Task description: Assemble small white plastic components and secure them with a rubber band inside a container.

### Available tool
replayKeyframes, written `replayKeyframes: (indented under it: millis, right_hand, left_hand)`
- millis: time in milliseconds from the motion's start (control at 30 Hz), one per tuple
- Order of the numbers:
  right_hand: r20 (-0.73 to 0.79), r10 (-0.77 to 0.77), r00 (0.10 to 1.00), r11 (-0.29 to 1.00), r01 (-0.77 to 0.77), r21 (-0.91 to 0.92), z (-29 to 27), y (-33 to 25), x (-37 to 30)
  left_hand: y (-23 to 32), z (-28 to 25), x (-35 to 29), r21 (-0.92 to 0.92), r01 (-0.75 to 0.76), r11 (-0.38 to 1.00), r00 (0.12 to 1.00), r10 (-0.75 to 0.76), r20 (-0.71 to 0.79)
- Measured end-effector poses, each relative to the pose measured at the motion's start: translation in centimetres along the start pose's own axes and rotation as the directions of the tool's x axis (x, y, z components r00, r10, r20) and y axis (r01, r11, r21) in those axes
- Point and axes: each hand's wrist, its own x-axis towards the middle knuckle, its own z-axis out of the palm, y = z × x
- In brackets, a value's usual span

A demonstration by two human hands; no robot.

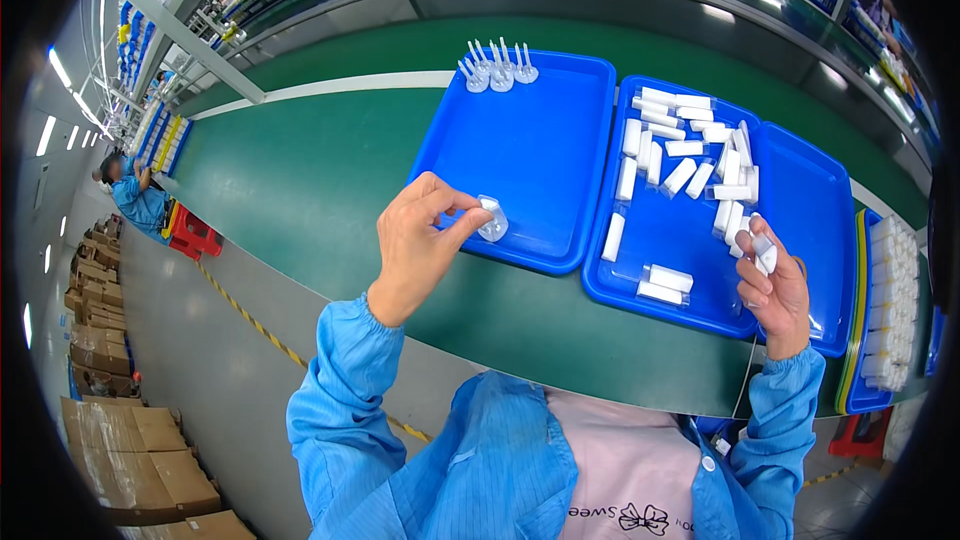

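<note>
My left hand pinches a small clear round-based piece between thumb and fingertips, over the near left corner of the left blue tray. Several similar clear pieces with upright white pins stand at that tray's far left corner. Closed around a small white block with a clear part, my right hand is over the near right side of the middle blue tray. Scattered in the middle tray lie several white blocks with clear film; two lie at its near edge.
A third blue tray adjoins on the right. Beyond it stands a blue crate of white cylindrical parts. The green bench stretches left, where a person in blue sits by a red stool. Cardboard boxes line the floor.
</note>
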Motion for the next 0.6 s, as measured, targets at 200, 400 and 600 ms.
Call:
replayKeyframes:
  millis: [200, 400, 600]
  right_hand:
    - [0.0, -0.002, 1.0, 1.0, 0.002, 0.012, -0.2, 0.1, 0.0]
    - [-0.027, 0.001, 1.0, 1.0, -0.001, 0.008, -0.2, 0.1, -0.1]
    - [-0.023, 0.002, 1.0, 1.0, -0.002, 0.006, -0.6, 0.3, 0.1]
  left_hand:
    - [-0.6, 0.7, -0.2, 0.319, -0.26, 0.911, 0.965, 0.26, 0.044]
    - [-0.8, 1.8, -0.7, 0.288, -0.246, 0.925, 0.969, 0.241, 0.054]
    - [-1.0, 1.7, -0.6, 0.26, -0.232, 0.937, 0.972, 0.213, 0.1]
